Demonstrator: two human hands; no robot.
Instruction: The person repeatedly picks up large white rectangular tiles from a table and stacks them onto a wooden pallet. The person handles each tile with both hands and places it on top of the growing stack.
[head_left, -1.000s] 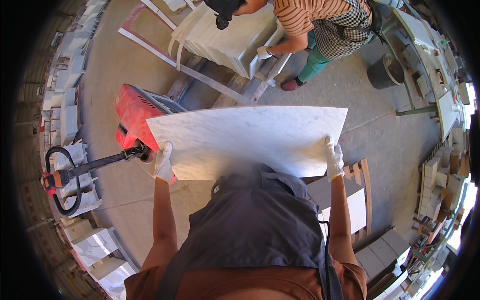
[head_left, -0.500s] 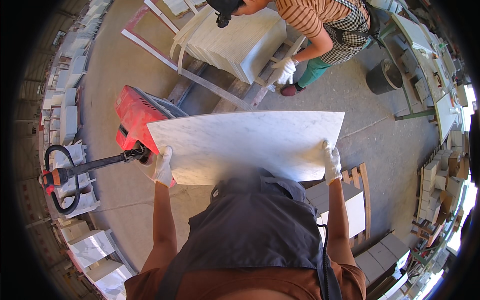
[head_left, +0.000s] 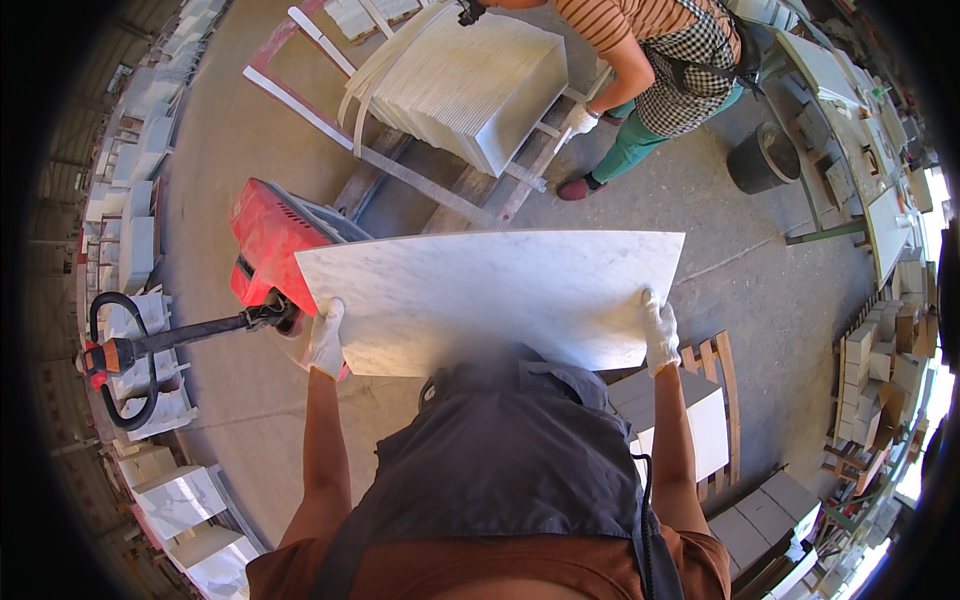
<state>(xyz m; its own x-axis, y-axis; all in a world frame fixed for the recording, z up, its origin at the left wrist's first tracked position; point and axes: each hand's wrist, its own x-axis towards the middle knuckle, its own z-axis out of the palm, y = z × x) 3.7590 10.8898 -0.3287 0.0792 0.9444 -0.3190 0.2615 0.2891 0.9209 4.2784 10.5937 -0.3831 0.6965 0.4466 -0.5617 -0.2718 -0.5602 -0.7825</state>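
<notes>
The left hand [head_left: 326,340] and right hand [head_left: 660,336], both in white gloves, have their fingers clamped on the opposite ends of a pale marble slab [head_left: 490,280]. Its near edge blurs by the dark apron [head_left: 510,460], perhaps touching it. Beyond, a stack of slabs [head_left: 470,85] stands on a low frame [head_left: 425,187], a co-worker's gloved hand [head_left: 578,121] near the frame's right edge; a red pallet truck [head_left: 272,240] stands by the slab's far left corner.

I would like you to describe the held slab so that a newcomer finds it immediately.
From the red pallet truck on the left, look right to the dark apron. Above it, the grey-veined white slab spans between the left hand and right hand. Unlike the stacked slabs beyond, it is held alone, broad face showing.
</notes>
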